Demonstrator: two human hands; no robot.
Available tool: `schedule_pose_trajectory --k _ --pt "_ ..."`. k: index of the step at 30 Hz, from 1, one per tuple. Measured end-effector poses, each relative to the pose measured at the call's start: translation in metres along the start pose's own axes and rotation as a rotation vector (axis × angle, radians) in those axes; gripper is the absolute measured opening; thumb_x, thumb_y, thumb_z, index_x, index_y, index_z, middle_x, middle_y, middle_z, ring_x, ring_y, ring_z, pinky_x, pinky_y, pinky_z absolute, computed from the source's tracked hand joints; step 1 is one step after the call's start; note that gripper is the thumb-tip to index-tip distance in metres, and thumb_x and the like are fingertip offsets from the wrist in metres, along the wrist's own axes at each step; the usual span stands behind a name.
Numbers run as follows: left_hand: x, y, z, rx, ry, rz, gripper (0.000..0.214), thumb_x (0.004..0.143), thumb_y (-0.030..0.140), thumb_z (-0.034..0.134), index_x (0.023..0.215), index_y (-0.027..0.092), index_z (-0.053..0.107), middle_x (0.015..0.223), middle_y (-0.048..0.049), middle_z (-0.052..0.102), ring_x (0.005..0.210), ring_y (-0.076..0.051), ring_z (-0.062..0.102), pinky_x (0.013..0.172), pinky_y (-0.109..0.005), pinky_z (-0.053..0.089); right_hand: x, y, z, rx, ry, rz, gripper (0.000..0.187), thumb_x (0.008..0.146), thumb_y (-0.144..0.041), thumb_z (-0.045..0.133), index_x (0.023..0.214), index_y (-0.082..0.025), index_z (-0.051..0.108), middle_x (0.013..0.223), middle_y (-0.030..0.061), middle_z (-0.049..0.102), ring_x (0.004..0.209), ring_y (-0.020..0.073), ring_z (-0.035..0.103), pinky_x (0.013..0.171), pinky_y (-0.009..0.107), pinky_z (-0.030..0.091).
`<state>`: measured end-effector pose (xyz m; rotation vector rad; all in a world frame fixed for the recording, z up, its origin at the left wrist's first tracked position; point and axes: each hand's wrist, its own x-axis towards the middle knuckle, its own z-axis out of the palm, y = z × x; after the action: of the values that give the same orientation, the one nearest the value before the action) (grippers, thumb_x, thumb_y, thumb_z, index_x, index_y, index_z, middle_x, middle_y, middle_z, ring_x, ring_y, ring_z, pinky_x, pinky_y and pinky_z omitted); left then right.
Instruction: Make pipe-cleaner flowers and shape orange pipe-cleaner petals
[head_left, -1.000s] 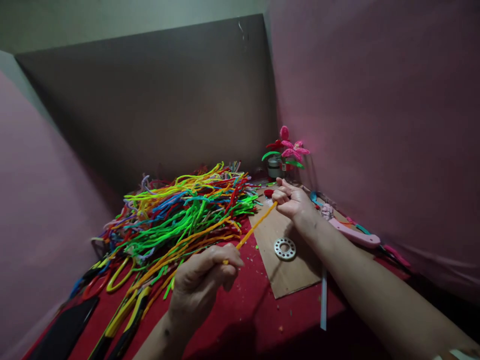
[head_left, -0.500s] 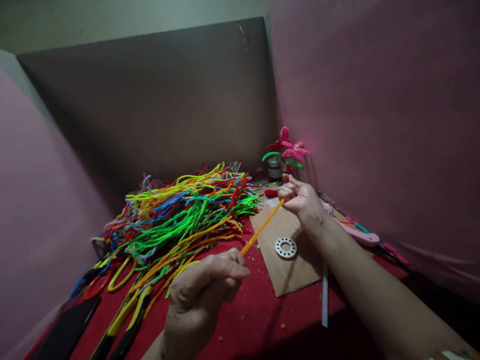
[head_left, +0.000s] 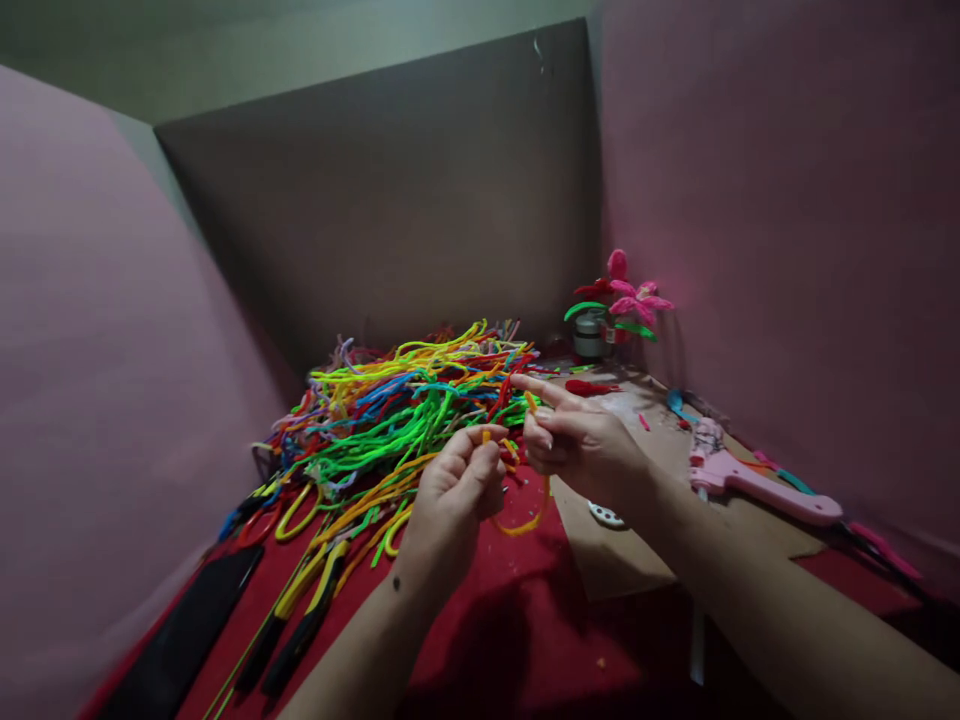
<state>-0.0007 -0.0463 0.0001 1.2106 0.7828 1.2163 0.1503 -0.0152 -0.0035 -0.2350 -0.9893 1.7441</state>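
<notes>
An orange pipe cleaner (head_left: 525, 526) hangs in a loop between my two hands, over the red cloth. My left hand (head_left: 463, 478) pinches one end between thumb and fingers, the tip poking up. The other end sticks out of my right hand (head_left: 574, 430), gripped by thumb and curled fingers while the index finger points out to the left. Just behind both hands lies a big heap of pipe cleaners (head_left: 420, 410) in green, yellow, orange, blue and red. A metal disc with holes (head_left: 604, 515) is partly hidden by my right wrist.
Yellow-and-black pliers (head_left: 307, 600) and a black phone-like slab (head_left: 184, 640) lie at the left. Cardboard (head_left: 607, 560) lies at the right, with a pink glue gun (head_left: 765, 482) on it. Pink pipe-cleaner flowers (head_left: 641, 300) stand at the back by a grey jar (head_left: 589, 335).
My hands have come close together. The orange pipe cleaner, stretched straight before, now bends down in a loop. My right index finger has extended, and the view has shifted left.
</notes>
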Motion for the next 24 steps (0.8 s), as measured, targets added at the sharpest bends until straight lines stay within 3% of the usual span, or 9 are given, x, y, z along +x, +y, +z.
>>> schedule_pose_trajectory --k 4,8,13,19,21,24 --pt "0.0 -0.001 0.004 -0.03 -0.019 -0.002 0.026 0.083 0.03 0.053 0.103 0.014 0.055 0.051 0.0088 0.028 0.044 -0.003 0.02 0.044 -0.019 0.017 -0.006 0.006 0.007 -0.073 -0.034 0.043 0.068 0.077 -0.01 0.047 0.139 -0.022 0.021 0.053 -0.0051 0.047 0.045 0.0076 0.029 0.047 0.022 0.021" --pt "0.001 0.002 0.008 -0.093 -0.013 -0.026 0.027 0.081 0.028 0.056 0.104 0.014 0.058 0.049 0.0091 0.026 0.044 -0.003 0.018 0.044 -0.018 0.018 -0.006 0.009 0.006 -0.111 -0.071 0.062 0.076 0.076 -0.011 0.05 0.142 -0.021 0.012 0.053 -0.0054 0.047 0.044 0.0072 0.03 0.046 0.022 0.02" --pt "0.003 0.003 0.007 -0.078 -0.055 -0.057 0.031 0.079 0.028 0.058 0.105 0.011 0.06 0.049 0.0062 0.04 0.043 -0.002 0.024 0.044 -0.017 0.02 -0.005 0.012 0.004 -0.135 -0.088 0.066 0.075 0.076 -0.014 0.053 0.141 -0.022 0.016 0.052 -0.0059 0.047 0.042 0.006 0.029 0.044 0.021 0.02" --pt "0.006 -0.002 0.004 -0.006 0.037 -0.073 0.023 0.074 0.029 0.063 0.089 0.011 0.064 0.059 0.0005 0.055 0.046 -0.005 0.045 0.049 -0.02 0.038 -0.005 0.015 0.003 -0.132 -0.13 0.148 0.067 0.075 -0.016 0.054 0.136 -0.024 0.027 0.05 -0.0072 0.046 0.04 0.0054 0.029 0.042 0.019 0.02" --pt "0.006 -0.001 0.003 0.046 0.065 -0.012 0.024 0.075 0.029 0.063 0.094 0.014 0.062 0.063 0.001 0.057 0.049 -0.005 0.049 0.051 -0.02 0.042 -0.004 0.015 0.004 -0.11 -0.124 0.143 0.061 0.075 -0.015 0.053 0.132 -0.021 0.032 0.05 -0.0072 0.046 0.04 0.0052 0.027 0.042 0.019 0.02" --pt "0.003 0.004 0.0 0.208 0.126 0.226 0.03 0.074 0.024 0.065 0.103 0.02 0.058 0.072 0.0023 0.06 0.06 -0.008 0.057 0.059 -0.022 0.048 -0.003 0.015 0.004 -0.072 -0.058 0.06 0.052 0.075 -0.012 0.052 0.125 -0.018 0.037 0.052 -0.0062 0.048 0.04 0.0046 0.026 0.042 0.019 0.02"
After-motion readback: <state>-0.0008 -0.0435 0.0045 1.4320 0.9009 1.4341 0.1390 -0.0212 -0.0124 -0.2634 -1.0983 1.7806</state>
